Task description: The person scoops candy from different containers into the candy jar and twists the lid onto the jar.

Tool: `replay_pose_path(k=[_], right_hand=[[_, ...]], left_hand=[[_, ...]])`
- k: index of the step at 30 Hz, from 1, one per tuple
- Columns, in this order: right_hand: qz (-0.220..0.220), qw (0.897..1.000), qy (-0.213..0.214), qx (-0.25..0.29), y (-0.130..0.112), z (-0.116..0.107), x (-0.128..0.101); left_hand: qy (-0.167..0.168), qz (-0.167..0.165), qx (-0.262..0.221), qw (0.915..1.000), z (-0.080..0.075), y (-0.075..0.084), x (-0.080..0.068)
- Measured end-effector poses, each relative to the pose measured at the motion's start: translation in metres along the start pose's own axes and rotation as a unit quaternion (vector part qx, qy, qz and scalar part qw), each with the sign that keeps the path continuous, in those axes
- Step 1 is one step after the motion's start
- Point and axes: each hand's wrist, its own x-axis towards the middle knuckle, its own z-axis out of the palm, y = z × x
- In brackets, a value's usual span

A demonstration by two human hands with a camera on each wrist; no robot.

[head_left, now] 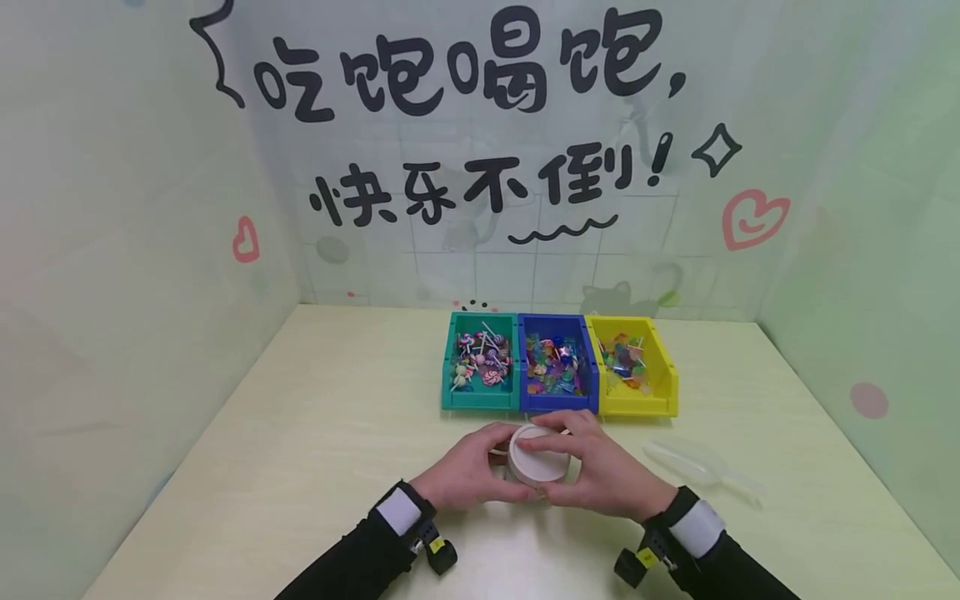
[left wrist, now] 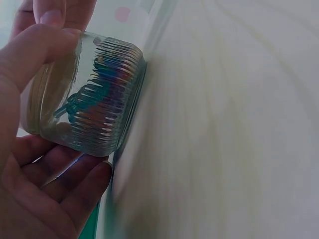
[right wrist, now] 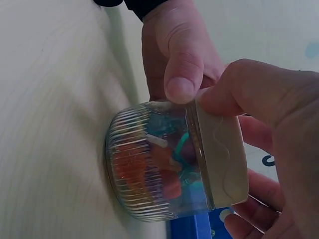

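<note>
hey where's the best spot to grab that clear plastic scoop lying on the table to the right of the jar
Take the clear scoop by its narrow handle, the end pointing right and toward the person, coming from above on the right side. It lies flat on the table, and the handle looks slim enough to pinch, while the wide bowl end would probably slip. The right hand, now on the jar lid, is nearest.

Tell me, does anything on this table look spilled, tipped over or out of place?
Nothing stands out. The jar stands upright on the table, lid on, in the grip of both hands. The three bins sit in a neat row, sweets inside.
</note>
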Motion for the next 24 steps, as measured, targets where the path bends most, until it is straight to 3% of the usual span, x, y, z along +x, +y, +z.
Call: replay_pose_path(k=[10, 20, 24], right_hand=[[-0.004, 1.000, 0.025, -0.013, -0.001, 0.005, -0.002], [0.057, 0.996, 0.066, -0.019, -0.008, 0.012, -0.002], [0.050, 0.997, 0.057, -0.018, -0.005, 0.013, -0.002]], left_hand=[[0.003, 0.000, 0.003, 1.0000, 0.002, 0.001, 0.001], [0.002, -0.014, 0.020, 0.9997, 0.000, 0.001, 0.000], [0.001, -0.012, 0.023, 0.9997, -0.001, 0.000, 0.001]])
